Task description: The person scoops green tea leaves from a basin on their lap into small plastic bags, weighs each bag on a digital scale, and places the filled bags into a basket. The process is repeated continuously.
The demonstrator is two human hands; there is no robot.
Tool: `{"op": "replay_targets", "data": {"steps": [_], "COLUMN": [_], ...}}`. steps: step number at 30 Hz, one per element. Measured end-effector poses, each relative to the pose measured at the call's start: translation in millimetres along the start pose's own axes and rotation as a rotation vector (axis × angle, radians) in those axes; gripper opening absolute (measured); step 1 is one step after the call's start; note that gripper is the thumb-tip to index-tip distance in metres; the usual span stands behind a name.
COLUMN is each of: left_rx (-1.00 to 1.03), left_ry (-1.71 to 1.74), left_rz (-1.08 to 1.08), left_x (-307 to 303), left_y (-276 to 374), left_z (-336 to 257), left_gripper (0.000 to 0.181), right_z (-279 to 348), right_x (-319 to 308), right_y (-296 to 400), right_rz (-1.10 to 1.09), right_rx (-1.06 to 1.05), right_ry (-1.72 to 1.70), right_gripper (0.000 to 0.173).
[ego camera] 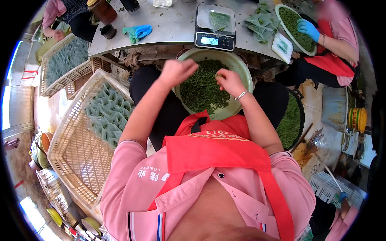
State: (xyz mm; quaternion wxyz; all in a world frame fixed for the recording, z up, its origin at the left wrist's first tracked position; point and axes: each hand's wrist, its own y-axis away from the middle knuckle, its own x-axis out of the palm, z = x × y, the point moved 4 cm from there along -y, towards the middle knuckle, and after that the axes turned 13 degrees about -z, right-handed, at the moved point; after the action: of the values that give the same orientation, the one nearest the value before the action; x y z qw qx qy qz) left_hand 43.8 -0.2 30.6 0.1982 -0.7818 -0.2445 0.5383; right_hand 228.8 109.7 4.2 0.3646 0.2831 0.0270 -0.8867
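Observation:
My left hand is over the left side of a pale green basin, fingers bent and blurred. My right hand, with a bracelet at the wrist, is over the basin's right side. Its thumb and fingers are pinched together, and a small greenish bit shows at the fingertips; what it is I cannot tell. Small green berries, like green peppercorns, cover most of the basin's bottom. Beyond the rim, on the metal table, a digital scale carries one clear bag of green berries.
At left, a plastic crate holds several filled bags; another crate stands behind it. A blue glove and a cup sit on the table. At right, a co-worker's gloved hand touches berries in a bowl near filled bags.

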Motion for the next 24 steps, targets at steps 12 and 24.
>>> {"op": "replay_targets", "data": {"steps": [12, 24], "left_rx": [-0.574, -0.134], "left_ry": [0.121, -0.243], "left_rz": [-0.259, -0.531], "left_x": [-6.0, -16.8], "left_y": [-12.8, -35.3], "left_z": [59.8, 54.9], "left_gripper": [0.019, 0.041], "right_z": [72.5, 169.8], "right_x": [-21.6, 13.4], "right_y": [-64.6, -76.4], "right_rz": [-0.618, -0.197], "right_rx": [-0.522, -0.686], "right_ry": [0.491, 0.835], "right_gripper": [0.039, 0.020]}}
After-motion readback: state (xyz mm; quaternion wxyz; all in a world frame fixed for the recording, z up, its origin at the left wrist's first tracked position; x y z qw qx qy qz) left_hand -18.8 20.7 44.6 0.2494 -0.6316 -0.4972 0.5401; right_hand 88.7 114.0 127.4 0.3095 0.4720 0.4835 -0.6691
